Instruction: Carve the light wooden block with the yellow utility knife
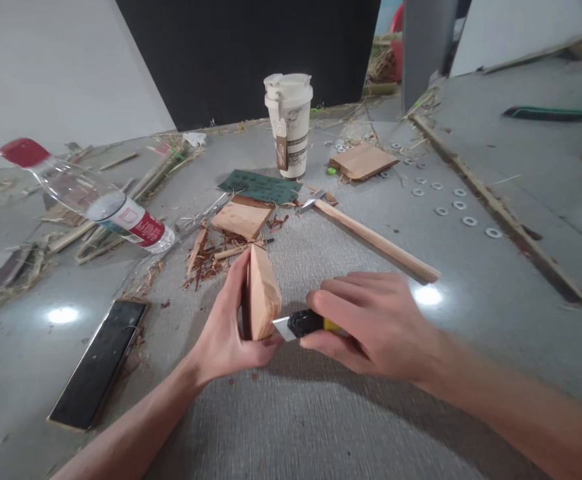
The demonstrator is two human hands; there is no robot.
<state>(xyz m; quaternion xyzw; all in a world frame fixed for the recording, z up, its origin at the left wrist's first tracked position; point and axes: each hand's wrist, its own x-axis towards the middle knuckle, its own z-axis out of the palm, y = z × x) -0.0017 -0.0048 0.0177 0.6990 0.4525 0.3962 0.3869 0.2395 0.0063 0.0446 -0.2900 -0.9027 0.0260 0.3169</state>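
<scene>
My left hand (231, 327) grips a small wooden block (263, 293) from the left, fingers behind it and thumb below. The block stands on edge with its narrow side facing right. In my right hand (371, 320) is a utility knife (308, 324) with a black head and a bit of yellow on its body. Its short blade points left, at the block's lower right corner; whether it touches the wood is hard to tell. Beyond the block lie a flat piece of wood (243, 218), brown shavings (203, 270) and a green sheet of sandpaper (261, 187).
A hammer-like tool (375, 237) with a wooden handle lies behind my right hand. Further back stand a lidded paper cup (289, 127) and another wood piece (363, 161). Several washers (459, 205) lie right, by a long stick (501, 210). Left are a bottle (105, 207) and phone (98, 367).
</scene>
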